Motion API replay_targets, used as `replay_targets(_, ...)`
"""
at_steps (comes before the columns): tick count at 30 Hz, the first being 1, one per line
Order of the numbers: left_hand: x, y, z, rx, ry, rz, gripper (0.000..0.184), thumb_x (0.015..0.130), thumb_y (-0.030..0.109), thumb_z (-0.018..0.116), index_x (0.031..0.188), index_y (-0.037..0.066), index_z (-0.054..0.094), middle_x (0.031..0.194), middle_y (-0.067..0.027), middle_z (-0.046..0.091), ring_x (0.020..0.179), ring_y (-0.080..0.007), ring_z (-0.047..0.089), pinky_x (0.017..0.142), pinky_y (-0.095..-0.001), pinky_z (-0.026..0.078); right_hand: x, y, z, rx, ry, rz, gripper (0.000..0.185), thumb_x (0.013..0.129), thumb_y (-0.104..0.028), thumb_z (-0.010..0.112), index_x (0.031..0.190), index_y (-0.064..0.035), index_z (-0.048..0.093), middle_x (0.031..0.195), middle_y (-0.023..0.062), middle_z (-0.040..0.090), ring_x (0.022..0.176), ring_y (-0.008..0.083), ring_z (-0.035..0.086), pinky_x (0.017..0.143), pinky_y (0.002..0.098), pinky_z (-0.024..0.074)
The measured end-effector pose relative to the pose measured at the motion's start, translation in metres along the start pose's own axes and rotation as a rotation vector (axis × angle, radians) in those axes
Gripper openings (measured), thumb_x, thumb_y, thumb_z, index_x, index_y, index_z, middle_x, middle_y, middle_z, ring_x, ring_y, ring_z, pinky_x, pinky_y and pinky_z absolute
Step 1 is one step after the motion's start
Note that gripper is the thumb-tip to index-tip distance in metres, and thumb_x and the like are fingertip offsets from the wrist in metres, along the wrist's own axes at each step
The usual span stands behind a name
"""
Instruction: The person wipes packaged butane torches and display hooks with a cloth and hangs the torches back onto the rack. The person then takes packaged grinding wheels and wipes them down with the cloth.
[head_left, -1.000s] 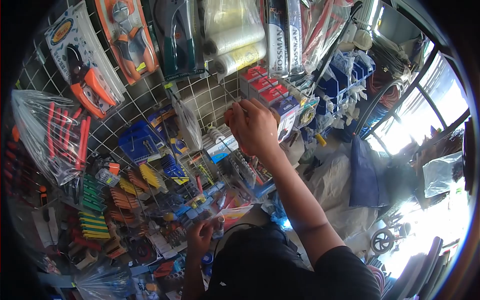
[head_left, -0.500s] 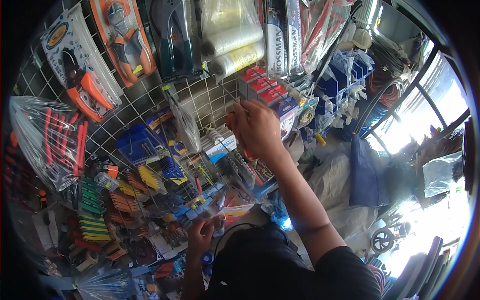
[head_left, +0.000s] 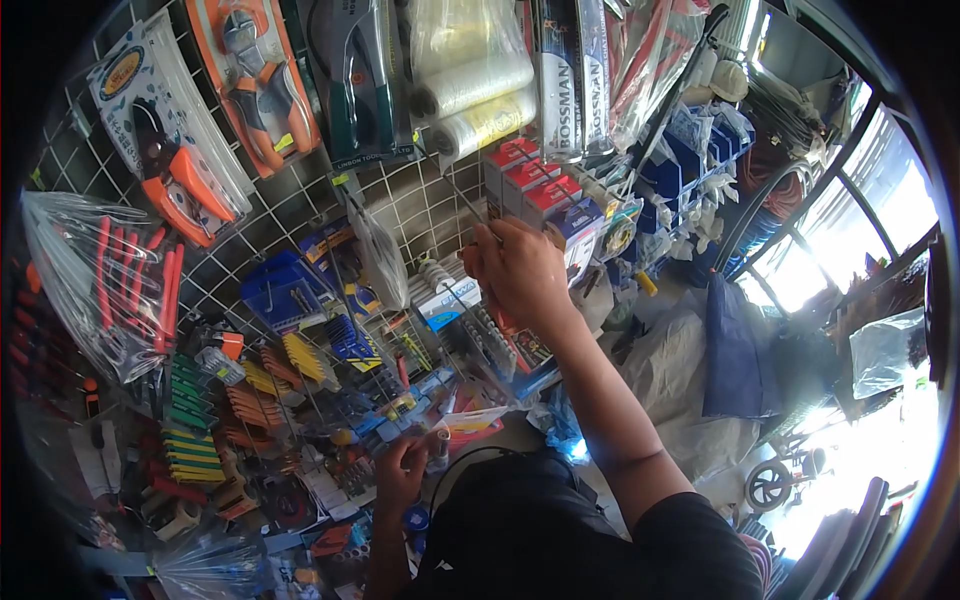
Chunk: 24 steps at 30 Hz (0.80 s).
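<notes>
My right hand (head_left: 522,270) is raised in front of the wire grid wall (head_left: 420,205), its fingers curled closed. A thin metal rod (head_left: 462,196) runs from the grid side to the top of my fist. A bit of reddish orange shows at the fingers; what they hold is mostly hidden. Boxes with red tops (head_left: 540,190) stand just behind this hand, and a blue-and-white box (head_left: 447,302) is beside it. Lower down, close to my body, my left hand (head_left: 398,470) has bent fingers beside a small cylindrical piece (head_left: 441,445). Whether it grips that piece is unclear.
Packaged pruners (head_left: 180,180), pliers (head_left: 262,90) and plastic rolls (head_left: 480,105) hang above. Bagged red-handled tools (head_left: 130,280) hang at left. Blue bins (head_left: 690,160) stand at right, and a dark blue cloth (head_left: 738,345) hangs nearby. Several hooks stick out with small goods.
The whole view has shifted slightly, with the shelves appearing a little lower and further right. My right hand stays closed by the rod, and my left hand looks unchanged.
</notes>
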<state>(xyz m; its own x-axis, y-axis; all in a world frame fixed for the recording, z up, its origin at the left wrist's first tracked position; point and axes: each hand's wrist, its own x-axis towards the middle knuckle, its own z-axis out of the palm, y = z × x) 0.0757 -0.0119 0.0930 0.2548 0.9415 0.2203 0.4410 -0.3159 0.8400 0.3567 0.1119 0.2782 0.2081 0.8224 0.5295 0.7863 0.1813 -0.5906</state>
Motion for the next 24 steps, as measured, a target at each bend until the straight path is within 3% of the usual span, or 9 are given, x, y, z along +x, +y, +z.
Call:
replay_targets(13, 0.001, 0.001, -0.004, 0.055, -0.023, -0.024, 0.014, 0.086, 0.011, 0.067, 0.093, -0.001, 0.063, 0.082, -0.0132, 0.065, 0.076, -0.0238, 0.064, 0.070, -0.0348, 0.047, 0.010, -0.014, -0.006, 0.078, 0.197, -0.041, 0.037, 0.097, -0.034, 0.054, 0.074, -0.0063, 0.062, 0.078, 0.0115, 0.062, 0.070, 0.0360, 0.064, 0.062, 0.0471, 0.0515)
replay_targets(24, 0.008, -0.005, 0.005, 0.007, -0.053, 0.035, 0.012, 0.087, 0.009, 0.067, 0.090, -0.001, 0.062, 0.081, -0.0129, 0.065, 0.074, -0.0236, 0.064, 0.069, -0.0346, 0.048, 0.022, -0.015, -0.016, -0.034, 0.144, -0.077, 0.035, 0.097, -0.032, 0.053, 0.076, -0.0057, 0.062, 0.080, 0.0113, 0.063, 0.069, 0.0361, 0.064, 0.062, 0.0466, 0.0522)
